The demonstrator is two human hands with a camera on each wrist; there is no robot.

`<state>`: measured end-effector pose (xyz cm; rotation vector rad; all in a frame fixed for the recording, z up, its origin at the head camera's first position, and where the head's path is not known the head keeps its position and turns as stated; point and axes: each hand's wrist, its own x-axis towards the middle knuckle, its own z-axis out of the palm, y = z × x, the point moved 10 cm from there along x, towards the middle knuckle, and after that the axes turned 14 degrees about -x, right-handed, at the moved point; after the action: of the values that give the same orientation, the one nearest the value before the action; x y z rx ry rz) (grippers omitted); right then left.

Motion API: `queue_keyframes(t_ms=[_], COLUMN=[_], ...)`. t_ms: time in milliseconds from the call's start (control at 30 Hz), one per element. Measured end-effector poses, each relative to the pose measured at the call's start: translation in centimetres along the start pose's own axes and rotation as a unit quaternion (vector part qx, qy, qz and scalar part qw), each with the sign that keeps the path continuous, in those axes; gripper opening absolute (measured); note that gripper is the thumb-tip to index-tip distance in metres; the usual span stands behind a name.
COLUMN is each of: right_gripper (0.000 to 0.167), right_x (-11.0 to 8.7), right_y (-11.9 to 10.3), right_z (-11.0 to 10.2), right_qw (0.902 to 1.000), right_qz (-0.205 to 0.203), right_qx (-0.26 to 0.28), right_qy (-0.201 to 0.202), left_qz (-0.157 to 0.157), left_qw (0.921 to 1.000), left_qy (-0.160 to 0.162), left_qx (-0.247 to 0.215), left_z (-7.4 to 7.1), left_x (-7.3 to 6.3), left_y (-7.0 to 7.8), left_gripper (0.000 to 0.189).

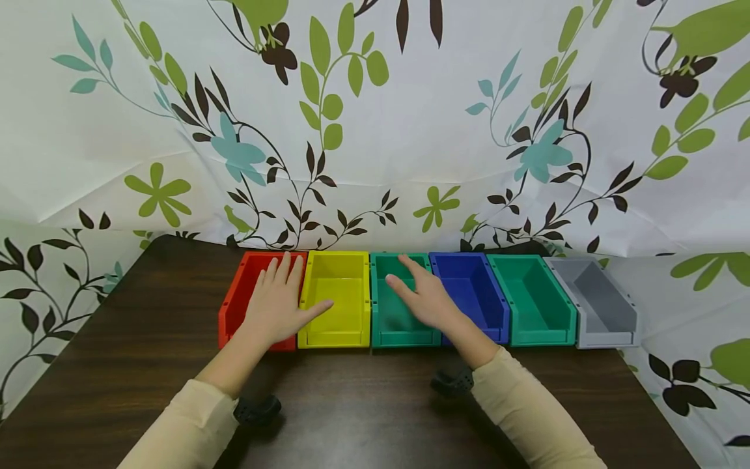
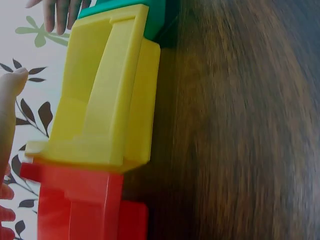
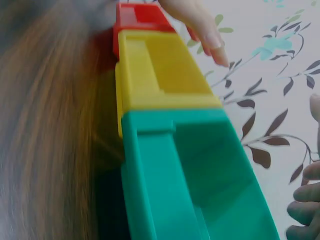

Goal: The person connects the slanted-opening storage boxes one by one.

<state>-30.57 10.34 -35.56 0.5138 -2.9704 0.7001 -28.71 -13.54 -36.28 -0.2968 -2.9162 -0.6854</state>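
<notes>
My left hand [image 1: 274,306] is spread over the red bin [image 1: 232,306] at the left end of a row, its thumb reaching across the yellow bin [image 1: 335,299]. Nothing is in its grasp. Over the middle green bin [image 1: 389,312] and the edge of the blue bin [image 1: 469,286] is my right hand [image 1: 426,296], its fingers extended and holding nothing. In the left wrist view, the left thumb [image 2: 12,82] shows beside the yellow bin. The right wrist view has some right-hand fingers [image 3: 306,205] at its right edge, beside the green bin.
Farther right in the row stand another green bin [image 1: 536,293] and a grey bin [image 1: 597,299]. The bins sit side by side along the back of a dark wood table [image 1: 357,410]. Behind them hangs a white cloth [image 1: 410,130] printed with leaves.
</notes>
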Motion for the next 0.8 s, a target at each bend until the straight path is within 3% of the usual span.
queue_keyframes(t_ms=[200, 333, 533, 800], right_gripper=[0.068, 0.064, 0.065, 0.063], right_x=[0.4, 0.7, 1.0, 1.0], right_y=[-0.4, -1.0, -2.2, -3.6], right_z=[0.3, 0.7, 1.8, 2.8], right_qw=[0.9935, 0.9796, 0.9376, 0.8801], right_qz=[0.034, 0.052, 0.088, 0.123], right_qx=[0.108, 0.192, 0.324, 0.426], right_qy=[-0.008, -0.028, -0.09, -0.17], left_qz=[0.001, 0.001, -0.01, -0.083], left_qw=[0.9999, 0.9994, 0.9979, 0.9909], left_qy=[0.008, 0.018, 0.038, 0.035], left_qx=[-0.015, -0.029, -0.052, -0.1], left_z=[-1.0, -2.0, -3.7, -5.2], left_x=[-0.3, -0.5, -0.8, -1.2], left_y=[-0.9, -1.6, -3.0, -5.9], left_gripper=[0.102, 0.095, 0.081, 0.069])
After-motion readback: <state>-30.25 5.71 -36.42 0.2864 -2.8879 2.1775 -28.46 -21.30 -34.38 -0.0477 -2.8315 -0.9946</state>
